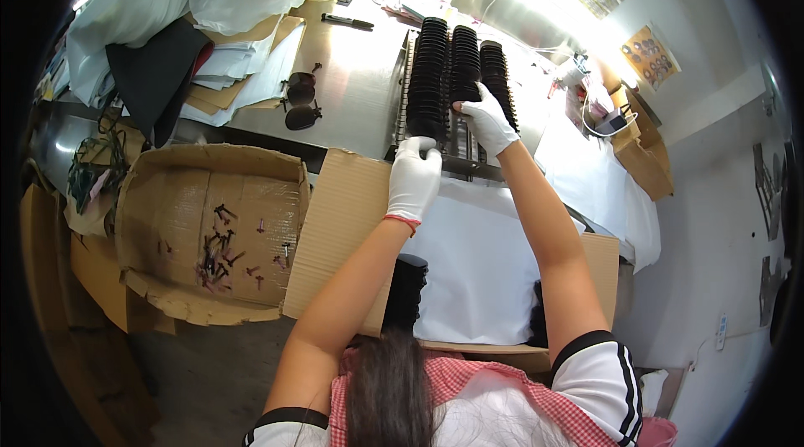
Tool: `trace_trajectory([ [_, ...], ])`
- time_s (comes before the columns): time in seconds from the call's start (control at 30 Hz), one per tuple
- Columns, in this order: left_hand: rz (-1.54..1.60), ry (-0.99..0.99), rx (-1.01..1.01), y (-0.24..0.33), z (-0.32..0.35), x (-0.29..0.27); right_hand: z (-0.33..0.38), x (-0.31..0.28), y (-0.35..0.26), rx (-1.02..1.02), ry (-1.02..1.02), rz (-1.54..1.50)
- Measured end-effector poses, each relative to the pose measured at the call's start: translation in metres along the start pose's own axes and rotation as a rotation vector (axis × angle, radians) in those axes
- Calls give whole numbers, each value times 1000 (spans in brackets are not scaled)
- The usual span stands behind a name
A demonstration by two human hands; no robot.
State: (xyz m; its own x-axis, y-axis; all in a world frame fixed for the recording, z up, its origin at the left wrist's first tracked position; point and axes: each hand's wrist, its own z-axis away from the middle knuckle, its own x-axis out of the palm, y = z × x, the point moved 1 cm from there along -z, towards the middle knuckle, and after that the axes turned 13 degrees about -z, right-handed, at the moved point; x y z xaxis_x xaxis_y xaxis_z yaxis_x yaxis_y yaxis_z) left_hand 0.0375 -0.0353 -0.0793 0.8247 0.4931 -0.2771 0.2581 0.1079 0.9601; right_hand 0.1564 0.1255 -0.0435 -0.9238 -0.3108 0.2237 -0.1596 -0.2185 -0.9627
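A metal rack (400,116) on the bench holds three rows of thin black discs standing on edge: a left row (428,70), a middle row (465,62) and a right row (496,70). Both my hands wear white gloves. My left hand (415,172) is closed at the near end of the left row, its curled fingertips against the last discs. With thumb and fingers, my right hand (490,119) grips the near end of the middle row, which stops farther back than the left one. The exact grip of the left fingertips is partly hidden.
Below the rack stands an open cardboard box (339,233) with a white sheet (473,263) and black stacked pieces (406,292). A shallow cardboard tray (167,196) at left holds small dark stems. Loose dark lenses (301,94), a marker (347,22) and papers (243,95) lie on the bench.
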Motion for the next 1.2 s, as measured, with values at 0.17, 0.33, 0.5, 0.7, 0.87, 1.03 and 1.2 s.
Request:
trace_trajectory([
  [0.17,-84,-81,52,-6,-13,-8,5,13,1,-178,-56,343],
  [0.33,-123,-66,75,-8,-14,-7,10,17,25,-676,66,780],
  [0.5,-111,-61,59,-11,-17,-5,-6,20,34,-901,31,1171],
  [0.7,274,-259,-241,10,-11,-14,9,45,-16,-979,110,1033],
  [0.87,1214,-344,-509,47,15,-12,105,47,-23,-586,-224,921],
  [1.03,1116,-352,-666,55,25,1,78,19,-44,-338,-59,617],
  [1.2,954,-393,-522,39,19,31,-19,4,-41,-196,21,529],
])
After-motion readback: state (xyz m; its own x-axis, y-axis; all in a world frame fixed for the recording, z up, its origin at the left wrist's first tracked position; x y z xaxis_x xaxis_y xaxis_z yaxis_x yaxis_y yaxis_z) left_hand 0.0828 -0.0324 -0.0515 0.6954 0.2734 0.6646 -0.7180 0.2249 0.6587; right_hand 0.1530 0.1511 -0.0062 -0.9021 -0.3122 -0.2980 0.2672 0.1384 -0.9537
